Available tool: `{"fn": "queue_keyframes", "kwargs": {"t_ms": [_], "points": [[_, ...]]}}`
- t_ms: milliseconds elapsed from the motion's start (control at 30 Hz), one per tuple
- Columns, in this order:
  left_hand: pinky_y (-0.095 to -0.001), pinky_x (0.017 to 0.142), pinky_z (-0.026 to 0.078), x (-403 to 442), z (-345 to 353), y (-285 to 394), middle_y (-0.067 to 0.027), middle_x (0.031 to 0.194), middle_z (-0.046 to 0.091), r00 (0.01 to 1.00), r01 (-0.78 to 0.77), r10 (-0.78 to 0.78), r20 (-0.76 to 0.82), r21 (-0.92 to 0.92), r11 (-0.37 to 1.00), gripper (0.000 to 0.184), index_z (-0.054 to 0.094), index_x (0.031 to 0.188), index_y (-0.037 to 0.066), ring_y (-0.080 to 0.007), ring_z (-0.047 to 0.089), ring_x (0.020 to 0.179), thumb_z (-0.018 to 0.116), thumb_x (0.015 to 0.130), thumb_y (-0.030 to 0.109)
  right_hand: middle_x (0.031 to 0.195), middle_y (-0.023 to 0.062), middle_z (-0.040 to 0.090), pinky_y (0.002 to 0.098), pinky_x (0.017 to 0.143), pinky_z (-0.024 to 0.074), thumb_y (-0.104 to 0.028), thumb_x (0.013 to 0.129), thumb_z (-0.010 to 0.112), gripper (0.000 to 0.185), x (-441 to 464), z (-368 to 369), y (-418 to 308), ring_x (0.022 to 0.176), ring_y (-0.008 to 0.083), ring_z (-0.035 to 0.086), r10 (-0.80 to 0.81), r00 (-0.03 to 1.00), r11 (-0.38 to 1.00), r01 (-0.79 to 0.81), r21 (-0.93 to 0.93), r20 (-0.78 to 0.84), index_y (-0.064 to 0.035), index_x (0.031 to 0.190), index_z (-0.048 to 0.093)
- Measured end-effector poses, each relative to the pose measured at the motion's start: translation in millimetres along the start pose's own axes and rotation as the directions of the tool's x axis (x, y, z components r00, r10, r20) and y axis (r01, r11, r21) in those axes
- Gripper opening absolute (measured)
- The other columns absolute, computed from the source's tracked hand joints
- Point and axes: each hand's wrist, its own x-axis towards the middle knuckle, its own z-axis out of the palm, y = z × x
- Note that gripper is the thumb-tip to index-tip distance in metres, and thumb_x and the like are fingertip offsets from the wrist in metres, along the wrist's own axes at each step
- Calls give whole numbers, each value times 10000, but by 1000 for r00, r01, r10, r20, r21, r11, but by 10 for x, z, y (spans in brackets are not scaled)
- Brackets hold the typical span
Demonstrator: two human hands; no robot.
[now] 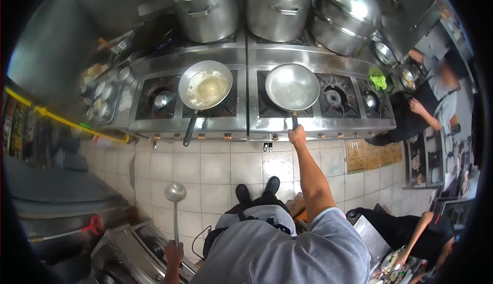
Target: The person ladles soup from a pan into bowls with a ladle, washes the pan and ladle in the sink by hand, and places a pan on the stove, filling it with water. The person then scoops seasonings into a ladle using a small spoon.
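Observation:
My right hand (297,136) is closed round the dark handle of a silver frying pan (292,86), which sits on a burner of the right stove and looks nearly bare inside. At the lower left, my left hand (174,252) grips the long handle of a metal ladle (175,192), its bowl held up over the floor. A second pan (206,84) rests on the left stove with a pale, creamy food in it, its black handle pointing toward me.
Two tall pots (205,14) and a lidded steamer (349,6) line the stove's back. Small bowls fill a tray (105,104) at left. A green cloth (378,79) lies at right. One co-worker (444,96) stands by the stove's right end, another (405,232) at lower right.

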Motion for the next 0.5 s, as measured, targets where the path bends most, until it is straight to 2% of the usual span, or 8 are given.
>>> {"fn": "queue_keyframes", "kwargs": {"t_ms": [100,167,200,267,333,400,467,500], "points": [[-531,729,542,-269,-210,244,-211,771,669,973,-36,-7,-231,-179,983,275,674,1017,-41,-431,705,778,705,870,190,965,291,735,469,852,572,-292,855,752,408,-1,-9,-89,918,418,735,55,985,996,-66,59,161,45,1072,674],[-481,684,523,-369,-507,719,-195,752,653,965,-57,-22,-262,-290,955,272,658,1019,-35,-366,676,722,722,883,192,944,245,738,463,797,567,-349,926,742,489,-95,-148,-183,818,387,725,99,899,888,-274,370,427,67,1161,638],[-431,639,503,-357,-602,913,-179,733,636,954,-86,-36,-298,-387,918,274,642,1021,-29,-302,648,667,739,895,194,944,245,738,463,797,567,-349,926,742,489,-127,-104,-95,818,387,725,93,895,901,-263,346,437,67,1161,638],[-379,620,489,-179,-563,1118,-123,720,614,912,-290,77,-404,-499,817,282,612,1121,-19,-182,601,662,732,938,158,1030,195,710,454,877,555,-405,966,718,553,-262,146,141,979,347,693,-80,986,997,77,-28,-145,49,1263,613],[-326,616,490,59,-644,1467,-97,771,638,940,-320,135,-314,-673,667,392,536,1241,-30,-139,609,679,741,943,121,1157,168,687,399,955,525,-453,983,709,673,-1005,-545,-666,1053,306,661,-59,993,970,33,242,100,33,1421,552],[-272,612,491,225,-660,1964,-71,822,663,942,-318,263,-207,-799,510,520,461,1361,-41,-96,616,697,750,947,83,1156,106,715,404,994,483,-493,984,698,675,-1730,-672,-1149,1151,262,634,-287,815,789,-98,607,504,23,1401,573],[-324,730,546,301,-624,2545,-143,1007,705,876,-447,401,-270,-768,459,678,409,1443,-30,-187,690,795,792,924,179,1173,105,716,405,1072,448,-469,985,707,634,-2535,-858,-1854,1224,261,610,-550,577,503,-348,791,603,14,1380,594],[-392,782,570,306,-670,2826,-197,1119,715,834,-493,494,-243,-732,471,774,365,1497,-19,-261,725,873,800,922,263,1165,117,715,418,1074,462,-418,995,706,546,-2671,-962,-2049,1213,267,622,-574,535,577,-274,770,620,6,1324,604]]}}
